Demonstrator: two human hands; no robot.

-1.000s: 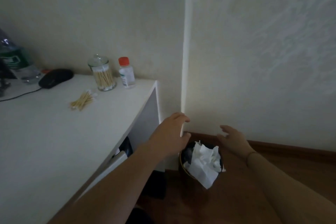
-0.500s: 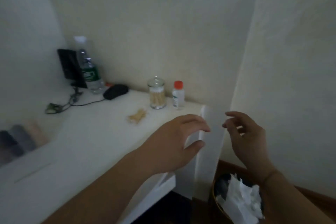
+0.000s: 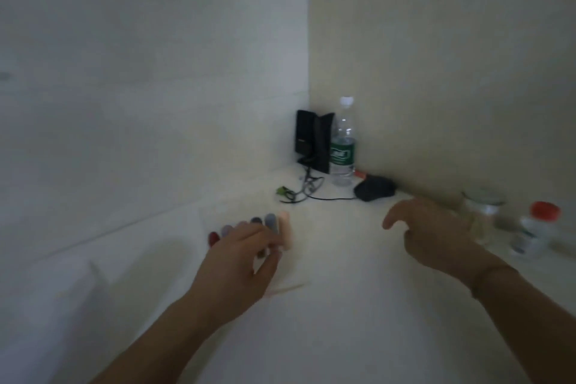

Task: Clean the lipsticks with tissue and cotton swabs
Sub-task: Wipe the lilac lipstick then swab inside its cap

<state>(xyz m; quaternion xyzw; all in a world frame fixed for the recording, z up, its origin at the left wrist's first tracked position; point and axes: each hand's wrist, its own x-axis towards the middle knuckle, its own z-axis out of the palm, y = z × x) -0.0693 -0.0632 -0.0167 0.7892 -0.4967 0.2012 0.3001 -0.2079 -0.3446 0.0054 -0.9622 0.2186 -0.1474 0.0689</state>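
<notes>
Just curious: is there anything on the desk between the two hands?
No. In the head view, only bare white desk lies between the left hand and the right hand.

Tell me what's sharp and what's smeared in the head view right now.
Head view: dim, flat light; the water bottle and mouse in the corner read fairly clearly; both hands, the lipsticks and the red-capped bottle are motion-blurred.

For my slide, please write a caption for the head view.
Left hand reaching a row of lipsticks on the white desk.
</notes>
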